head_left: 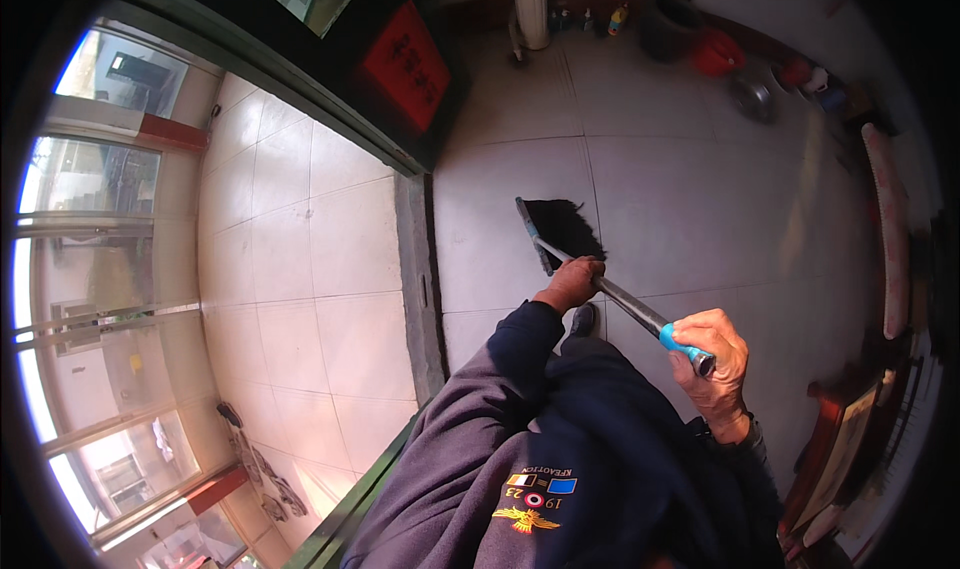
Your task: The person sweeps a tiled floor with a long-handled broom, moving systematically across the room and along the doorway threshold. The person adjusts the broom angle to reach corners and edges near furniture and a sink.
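Observation:
A long-handled broom (630, 303) slants across the floor in front of me. Its black bristles (562, 224) spread to the right of a narrow blue-grey head (533, 233); whether they touch the tiles I cannot tell. Low on the shaft, close to the head, my left hand (571, 282) is wrapped around it. My right hand (712, 366) grips the upper end, at a bright blue sleeve (679, 342) with a dark open tip. Beneath the shaft, one dark shoe (582, 320) shows beside my left hand.
A grey door sill (421, 269) separates this room from a sunlit tiled area (285, 269) on the left. The green door (337, 66) carries a red sign. Along the far wall are a pedestal (532, 14), bottles and basins (718, 53). Wooden furniture (829, 449) stands at right.

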`<state>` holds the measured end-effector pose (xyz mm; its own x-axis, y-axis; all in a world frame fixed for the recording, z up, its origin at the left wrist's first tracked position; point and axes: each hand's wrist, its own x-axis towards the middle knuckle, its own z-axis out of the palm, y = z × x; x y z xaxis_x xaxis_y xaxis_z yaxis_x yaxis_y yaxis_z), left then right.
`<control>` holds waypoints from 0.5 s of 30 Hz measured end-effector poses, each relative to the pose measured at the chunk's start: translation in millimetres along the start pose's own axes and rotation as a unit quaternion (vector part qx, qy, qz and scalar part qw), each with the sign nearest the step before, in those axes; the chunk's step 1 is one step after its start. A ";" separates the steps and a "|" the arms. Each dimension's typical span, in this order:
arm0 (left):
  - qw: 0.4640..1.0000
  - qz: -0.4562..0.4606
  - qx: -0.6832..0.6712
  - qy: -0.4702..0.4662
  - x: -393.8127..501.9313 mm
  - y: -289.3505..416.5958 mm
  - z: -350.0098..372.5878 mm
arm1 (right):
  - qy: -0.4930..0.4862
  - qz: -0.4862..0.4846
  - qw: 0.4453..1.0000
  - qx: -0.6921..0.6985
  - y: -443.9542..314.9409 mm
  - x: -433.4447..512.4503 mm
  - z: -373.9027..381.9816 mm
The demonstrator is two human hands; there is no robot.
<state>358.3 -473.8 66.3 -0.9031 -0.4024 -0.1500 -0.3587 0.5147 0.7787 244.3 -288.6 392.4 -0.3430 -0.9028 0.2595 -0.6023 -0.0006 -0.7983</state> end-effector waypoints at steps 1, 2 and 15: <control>0.999 -0.027 0.018 0.001 -21.2 -25.3 -10.0 | 0.005 0.011 0.999 0.029 7.0 -0.6 16.8; 0.997 -0.061 0.043 0.011 -45.5 -47.5 -20.8 | -0.018 0.040 0.998 0.044 12.6 -1.8 29.7; 0.990 -0.060 0.078 0.100 -135.7 -5.8 -121.8 | 0.222 0.199 0.942 0.154 23.1 4.3 -20.6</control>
<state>511.7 -514.4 156.4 -0.7924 -0.6016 -0.1010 -0.5071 0.5575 0.6573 214.1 -283.7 386.2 -0.8061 -0.5892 0.0540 -0.1478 0.1122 -0.9826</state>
